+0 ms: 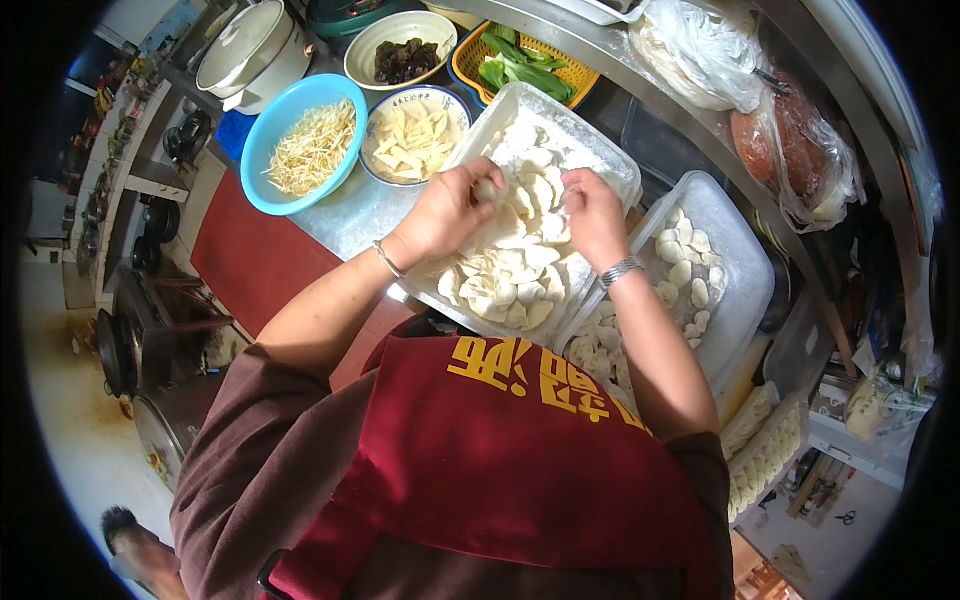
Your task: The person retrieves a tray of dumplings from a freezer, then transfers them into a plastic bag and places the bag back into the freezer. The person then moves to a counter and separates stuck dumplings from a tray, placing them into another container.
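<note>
A floured white plastic tray (626, 169) in front of me holds many flattened pieces of dough (510, 289), heaped and overlapping. Above its left side, my left hand (448, 217) pinches a small rounded dough piece (488, 190) between thumb and fingers. My right hand (598, 217) hovers over the tray's right side with its fingers curled; whether anything is in them is hidden. Just below those fingers lies another dough piece (553, 227). To the right, partly under my right forearm, a second translucent tray (739, 300) contains more small dough pieces (680, 273).
Behind the left hand stand a blue basin (252, 169) of bean sprouts, a bowl of pale slices (416, 139), a bowl of dark fungus (406, 61) and a yellow basket (589, 71) of greens. A metal shelf edge (600, 49) crosses the upper right. Another person (142, 555) is at lower left.
</note>
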Demonstrator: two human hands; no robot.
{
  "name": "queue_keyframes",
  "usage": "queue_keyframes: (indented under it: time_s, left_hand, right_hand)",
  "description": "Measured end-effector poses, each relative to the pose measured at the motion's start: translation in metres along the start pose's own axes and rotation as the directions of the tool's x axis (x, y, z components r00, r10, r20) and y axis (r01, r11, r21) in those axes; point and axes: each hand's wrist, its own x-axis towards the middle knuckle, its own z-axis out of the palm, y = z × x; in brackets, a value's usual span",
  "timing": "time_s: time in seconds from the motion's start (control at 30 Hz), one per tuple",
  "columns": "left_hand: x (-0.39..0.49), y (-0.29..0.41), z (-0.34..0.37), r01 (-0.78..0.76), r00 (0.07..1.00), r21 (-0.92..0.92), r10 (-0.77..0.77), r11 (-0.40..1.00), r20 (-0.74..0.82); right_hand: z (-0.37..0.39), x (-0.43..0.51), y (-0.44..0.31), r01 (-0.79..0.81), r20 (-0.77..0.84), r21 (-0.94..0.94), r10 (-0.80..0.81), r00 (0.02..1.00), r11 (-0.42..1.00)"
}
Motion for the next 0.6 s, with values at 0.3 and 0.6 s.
queue_keyframes:
  time_s: [0.3, 0.6]
  left_hand:
    - [0.008, 0.017, 0.002, 0.069, 0.992, 0.022, -0.066, 0.997, -0.111]
    - [0.011, 0.004, 0.044, 0.017, 0.990, 0.569, 0.067, 0.822, -0.127]
  right_hand:
    - [-0.012, -0.062, -0.041, 0.308, 0.455, -0.486, -0.064, 0.888, 0.818]
    - [-0.003, -0.044, -0.029, -0.042, 0.081, -0.081, 0.049, 0.996, 0.996]
